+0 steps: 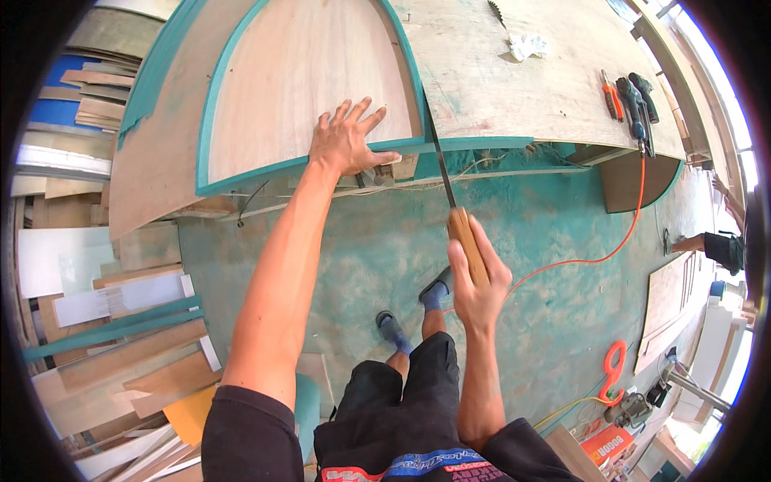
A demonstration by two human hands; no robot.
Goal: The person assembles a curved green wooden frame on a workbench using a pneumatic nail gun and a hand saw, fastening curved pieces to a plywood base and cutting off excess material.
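Note:
My right hand (478,281) is wrapped round the wooden handle of a handsaw (444,173). Its long dark blade points away from me and meets the right edge of an arched wooden panel (321,64) with teal edging. Where the far end of the blade lies against that edge, I cannot see its teeth. My left hand (345,143) presses on the panel near its front edge, fingers spread and thumb pointing right, with nothing in it. The panel lies on a large plywood worktop (514,100).
Pliers (612,96) and a power drill (634,104) lie at the worktop's right, an orange cord (578,261) trailing to the floor. Farther back are a crumpled white cloth (528,46) and a loose blade (497,14). Wood offcuts (128,345) pile up at left. Another person's leg (689,243) shows at right.

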